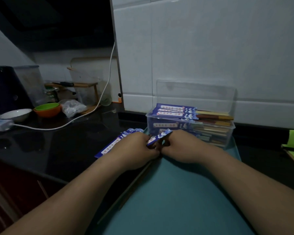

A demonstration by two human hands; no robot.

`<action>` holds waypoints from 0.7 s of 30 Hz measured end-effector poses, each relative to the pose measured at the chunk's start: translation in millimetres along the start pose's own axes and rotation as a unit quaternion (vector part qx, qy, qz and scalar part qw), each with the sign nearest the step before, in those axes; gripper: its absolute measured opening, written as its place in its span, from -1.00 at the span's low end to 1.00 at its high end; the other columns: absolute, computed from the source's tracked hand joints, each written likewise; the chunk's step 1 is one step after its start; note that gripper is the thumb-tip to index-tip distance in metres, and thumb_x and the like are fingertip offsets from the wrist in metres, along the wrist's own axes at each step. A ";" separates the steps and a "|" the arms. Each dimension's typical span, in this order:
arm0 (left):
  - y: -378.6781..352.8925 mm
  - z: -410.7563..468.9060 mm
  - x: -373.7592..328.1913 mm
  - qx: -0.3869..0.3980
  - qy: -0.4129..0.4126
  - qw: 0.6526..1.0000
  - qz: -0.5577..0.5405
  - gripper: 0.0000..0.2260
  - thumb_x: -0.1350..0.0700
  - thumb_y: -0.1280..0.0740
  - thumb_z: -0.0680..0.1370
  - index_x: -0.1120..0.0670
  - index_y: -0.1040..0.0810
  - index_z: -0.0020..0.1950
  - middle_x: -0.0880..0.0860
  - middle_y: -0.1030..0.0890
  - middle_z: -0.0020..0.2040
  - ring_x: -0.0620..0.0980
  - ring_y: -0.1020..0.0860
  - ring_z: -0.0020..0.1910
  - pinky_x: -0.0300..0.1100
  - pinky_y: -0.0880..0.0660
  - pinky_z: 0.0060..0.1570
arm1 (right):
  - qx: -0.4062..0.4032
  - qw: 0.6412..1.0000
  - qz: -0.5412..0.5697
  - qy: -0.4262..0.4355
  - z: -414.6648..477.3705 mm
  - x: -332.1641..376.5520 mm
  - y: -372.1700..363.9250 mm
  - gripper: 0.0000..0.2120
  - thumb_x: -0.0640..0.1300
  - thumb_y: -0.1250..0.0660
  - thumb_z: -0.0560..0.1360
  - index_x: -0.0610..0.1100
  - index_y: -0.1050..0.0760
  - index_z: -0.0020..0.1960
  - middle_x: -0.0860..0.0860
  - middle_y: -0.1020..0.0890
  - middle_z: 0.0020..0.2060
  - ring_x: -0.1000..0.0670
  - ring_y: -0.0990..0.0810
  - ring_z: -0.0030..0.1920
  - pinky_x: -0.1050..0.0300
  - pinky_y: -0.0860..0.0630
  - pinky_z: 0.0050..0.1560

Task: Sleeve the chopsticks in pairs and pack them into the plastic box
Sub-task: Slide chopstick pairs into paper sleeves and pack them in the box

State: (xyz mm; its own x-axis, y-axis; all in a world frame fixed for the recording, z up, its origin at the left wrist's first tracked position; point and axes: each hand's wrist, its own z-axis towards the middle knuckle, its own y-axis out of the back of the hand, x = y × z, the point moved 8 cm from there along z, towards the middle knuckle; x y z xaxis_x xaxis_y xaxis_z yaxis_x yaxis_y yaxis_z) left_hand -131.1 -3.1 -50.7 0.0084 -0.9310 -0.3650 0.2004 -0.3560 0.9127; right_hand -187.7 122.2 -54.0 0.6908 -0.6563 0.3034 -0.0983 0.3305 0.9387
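Blue sleeve point(159, 137): in hand, held just above the teal mat point(176, 200), on the near side of the plastic box point(190, 131). Left hand point(137, 148) grips its near end, fingers curled round it. Right hand point(182, 146) pinches the far end with curled fingers. Whether a pair of chopsticks is inside cannot be determined, as the fingers hide it.

Box: open, with the clear lid point(195, 92) upright at its far side. It is filled to the rim with sleeved pairs point(175, 110), blue ends left and bare ends right, the top layer slightly proud of the rim.

A stack of empty sleeves point(112, 145) lies on the black counter point(66, 141), partly under the left hand.

Assessment: packing is well advanced and the box nearly full. Several sleeves are unused, so the task is unfinished.
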 end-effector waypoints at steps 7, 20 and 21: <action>-5.7 2.3 -11.5 0.030 0.023 0.998 0.056 -0.72 -0.17 -0.49 0.41 -0.01 -0.51 -0.21 -0.07 -0.55 -0.22 -0.04 -0.58 -0.20 -0.10 -0.54 -0.18 | -0.035 0.995 0.090 -0.037 4.3 -15.5 5.4 -0.77 -0.25 -0.25 0.57 -0.03 -0.63 0.07 0.02 -0.71 0.04 -0.01 -0.64 0.06 0.05 -0.56 0.11; -2.4 -7.2 -26.4 -0.036 0.016 0.990 0.136 -0.74 -0.17 -0.34 0.54 -0.01 -0.42 -0.15 0.00 -0.49 -0.15 0.09 -0.48 -0.13 -0.09 -0.37 -0.13 | -0.064 0.981 0.152 -0.102 6.0 -32.2 8.1 -0.85 -0.29 -0.28 0.49 -0.07 -0.54 -0.07 -0.03 -0.70 -0.16 -0.04 -0.66 -0.15 0.04 -0.56 -0.10; -2.9 -6.7 -24.3 -0.032 0.018 0.991 0.127 -0.73 -0.17 -0.34 0.55 -0.01 -0.41 -0.17 -0.01 -0.48 -0.18 0.08 -0.47 -0.14 -0.09 -0.38 -0.14 | -0.066 0.981 0.152 -0.102 6.2 -32.6 7.8 -0.86 -0.27 -0.28 0.49 -0.06 -0.54 -0.08 -0.02 -0.70 -0.17 -0.03 -0.67 -0.16 0.04 -0.56 -0.11</action>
State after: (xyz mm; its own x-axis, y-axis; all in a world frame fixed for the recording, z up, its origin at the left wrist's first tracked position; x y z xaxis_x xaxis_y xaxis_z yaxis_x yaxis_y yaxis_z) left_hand -125.4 21.1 -45.7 0.1016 -0.9860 -0.1323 0.2495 -0.1035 0.9628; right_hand -215.4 142.0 -55.6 0.4841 -0.6315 0.6057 -0.1749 0.6084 0.7741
